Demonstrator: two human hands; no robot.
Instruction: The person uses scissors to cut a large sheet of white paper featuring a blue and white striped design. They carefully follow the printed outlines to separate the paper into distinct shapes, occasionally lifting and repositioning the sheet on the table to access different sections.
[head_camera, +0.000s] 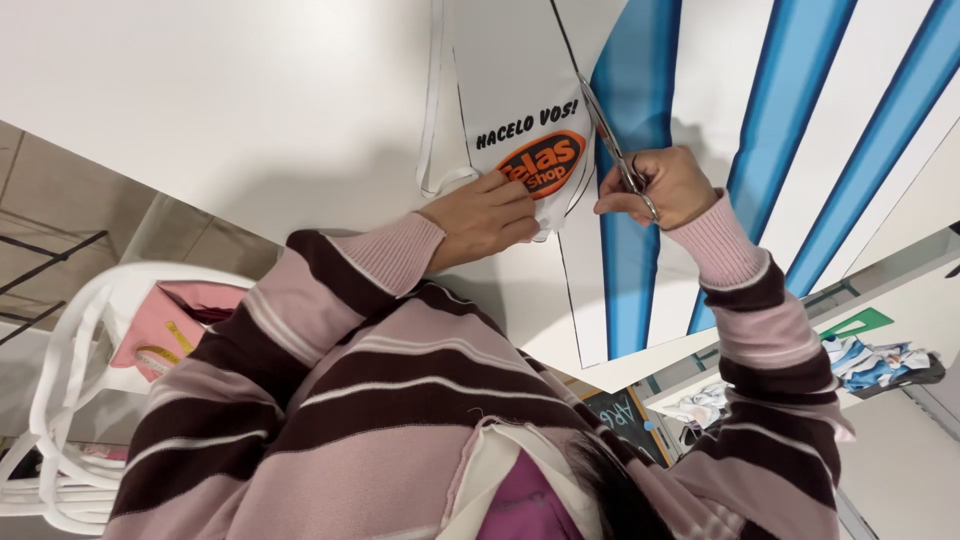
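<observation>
Left hand: lies flat, fingers spread and unclenched, pressing the white fabric panel onto the worktop just left of centre frame; fingertips touch the orange oval print.
Right hand: clenched around the handles of the scissors, right of centre frame.
Scissors: silver blades point toward the top of the frame, tilted slightly left, lying along the panel's right edge beside a thin black line; whether the blades are parted I cannot tell.
White fabric panel: top centre of the frame, between the 2 hands, carrying black lettering above the orange oval.
Loose white strip: curls along the panel's left side, just beside the left hand.
Striped fabric: white with blue bands, fills the upper right of the frame, touching the scissors.
Worktop: plain white, spreads across the upper left.
Sleeves: pink and dark brown stripes, lower centre.
White plastic chair: lower left, well apart from the hands, with a pink bag on it.
Fabric scraps: blue and white, lower right.
</observation>
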